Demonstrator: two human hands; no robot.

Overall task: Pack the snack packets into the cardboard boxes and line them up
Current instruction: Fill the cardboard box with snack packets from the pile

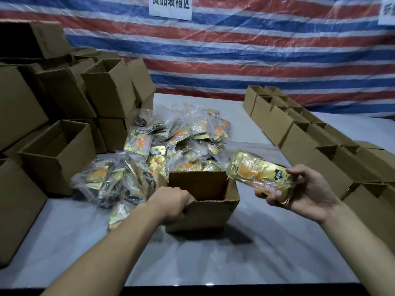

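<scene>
An open cardboard box (211, 212) stands upright in the middle of the white table. My left hand (173, 205) grips its near-left top edge, fingers hooked over the rim. To the right of the box, slightly above its opening, my right hand (307, 195) holds a golden-yellow snack packet (260, 175) that points toward the box. A heap of more snack packets (162, 150) in clear wrap lies behind and left of the box.
Stacks of open cardboard boxes (64, 116) fill the left side. A line of boxes (310, 133) runs along the right from back to front. A striped red, white and blue tarp (256, 50) hangs behind. The table's front edge (213, 284) is near me.
</scene>
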